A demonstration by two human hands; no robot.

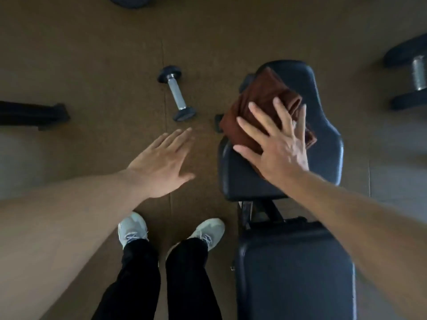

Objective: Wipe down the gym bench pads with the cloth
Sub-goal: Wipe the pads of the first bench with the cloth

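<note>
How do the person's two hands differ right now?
The right hand presses flat on the brown cloth lying on the far bench pad; the left hand touches nothing and hangs over the bare floor. The right hand's fingers are spread wide, the left hand's lie closer together. Both are open, palms down, fingers straight.

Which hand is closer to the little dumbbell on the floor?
The left hand. It hovers open over the floor, fingertips pointing toward the small dumbbell. The right hand is farther off, pressing the brown cloth onto the bench pad.
</note>
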